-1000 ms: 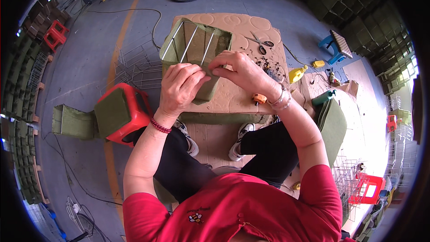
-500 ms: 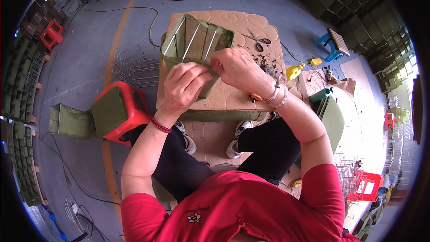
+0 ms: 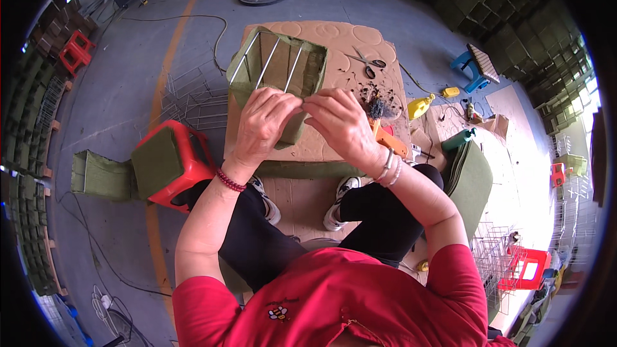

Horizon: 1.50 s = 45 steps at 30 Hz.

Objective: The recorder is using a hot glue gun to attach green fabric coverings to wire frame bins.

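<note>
A box of green fabric over a metal wire frame [image 3: 308,64] lies on the padded tan work surface, its open side up with bare wires across it. My left hand [image 3: 260,125] is closed at the box's near rim, fingers bent over the edge. My right hand [image 3: 344,125] is closed in a pinch, its fingertips meeting those of the left at the near corner. What the right fingertips hold is too small to make out. Black-handled scissors [image 3: 369,64], small black bits [image 3: 378,103] and an orange tool [image 3: 391,143] lie to the right.
A red stool [image 3: 199,166] bearing a green panel stands at left, beside another green box [image 3: 103,175]. Wire frames [image 3: 193,103] lie behind it. At right are a yellow bottle [image 3: 420,106], a green bottle [image 3: 458,139], stacked green sheets [image 3: 474,180] and a blue stool [image 3: 474,71].
My right hand has come nearer and turned, its fingertips now against the left's. The box has shifted slightly left and nearer. More of the black bits and the orange tool now show.
</note>
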Motion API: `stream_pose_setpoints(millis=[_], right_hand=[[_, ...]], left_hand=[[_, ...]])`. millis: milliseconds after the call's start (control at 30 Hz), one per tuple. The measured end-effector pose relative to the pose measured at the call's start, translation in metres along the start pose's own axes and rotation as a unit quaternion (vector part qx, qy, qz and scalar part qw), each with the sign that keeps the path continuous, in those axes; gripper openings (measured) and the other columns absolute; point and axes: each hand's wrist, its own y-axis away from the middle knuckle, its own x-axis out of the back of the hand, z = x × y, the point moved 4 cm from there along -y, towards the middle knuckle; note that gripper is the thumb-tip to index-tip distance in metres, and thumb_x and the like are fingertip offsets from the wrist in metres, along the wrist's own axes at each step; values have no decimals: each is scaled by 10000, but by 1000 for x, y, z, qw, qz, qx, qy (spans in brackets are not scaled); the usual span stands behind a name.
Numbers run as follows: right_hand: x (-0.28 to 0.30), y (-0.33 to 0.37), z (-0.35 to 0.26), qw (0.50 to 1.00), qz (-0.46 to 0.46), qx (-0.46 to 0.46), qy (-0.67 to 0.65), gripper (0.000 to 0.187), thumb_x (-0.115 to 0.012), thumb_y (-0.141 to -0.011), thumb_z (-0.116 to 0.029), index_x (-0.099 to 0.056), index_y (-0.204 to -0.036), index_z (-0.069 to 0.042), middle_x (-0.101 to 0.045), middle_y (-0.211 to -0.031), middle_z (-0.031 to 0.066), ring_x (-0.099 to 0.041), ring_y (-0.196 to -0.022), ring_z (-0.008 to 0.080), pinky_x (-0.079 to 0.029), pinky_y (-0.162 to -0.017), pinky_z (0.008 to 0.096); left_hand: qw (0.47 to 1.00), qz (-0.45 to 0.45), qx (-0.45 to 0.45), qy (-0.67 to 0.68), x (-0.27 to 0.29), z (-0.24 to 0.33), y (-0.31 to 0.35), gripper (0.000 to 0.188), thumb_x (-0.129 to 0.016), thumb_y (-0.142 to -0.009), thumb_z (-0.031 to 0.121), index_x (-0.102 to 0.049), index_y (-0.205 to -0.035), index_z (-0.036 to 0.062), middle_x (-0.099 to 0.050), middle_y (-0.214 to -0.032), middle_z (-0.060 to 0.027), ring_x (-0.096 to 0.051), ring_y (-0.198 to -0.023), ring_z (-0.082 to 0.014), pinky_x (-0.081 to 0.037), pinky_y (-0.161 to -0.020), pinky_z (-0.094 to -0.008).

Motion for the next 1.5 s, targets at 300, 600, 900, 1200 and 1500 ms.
stream_pose_setpoints(millis=[300,600,900,1200,1500], right_hand=[[-3,-23,19,992,-61,98,45,229,-632,-727,-102,-657,-930,1,-601,-913,74,-559,-913,231,-476,-806,343],[-2,-27,35,983,-140,114,47,127,-647,-770,-109,-636,-877,-41,-609,-895,49,-570,-940,203,-460,-846,333],[-4,-22,31,991,-126,52,14,177,-684,-790,-71,-635,-947,-7,-643,-933,83,-598,-1011,253,-449,-869,371],[-9,-22,23,994,-66,60,67,147,-682,-780,-69,-634,-908,-13,-665,-945,79,-635,-957,246,-461,-885,370],[-9,-35,70,988,-122,79,48,153,-626,-787,-124,-635,-913,-38,-623,-844,73,-637,-838,227,-463,-875,363]], left_hand=[[994,-62,78,51,-4,-8,-15,438,-756,-741,-52,-642,-1156,32,-662,-851,-64,-630,-810,-239,-502,-737,-366],[995,43,80,41,10,-18,-17,306,-737,-781,-58,-688,-1076,10,-686,-862,-93,-660,-797,-243,-534,-702,-359],[999,11,-20,-35,11,-9,8,383,-735,-773,-2,-664,-1147,37,-695,-944,-53,-663,-902,-214,-542,-786,-340],[1000,-27,12,5,0,-20,-5,393,-740,-776,-8,-665,-1155,68,-653,-878,-55,-646,-862,-214,-549,-761,-345],[993,-33,85,73,-24,-30,-29,430,-744,-751,-49,-686,-1163,61,-693,-887,-105,-667,-788,-228,-556,-699,-344]])
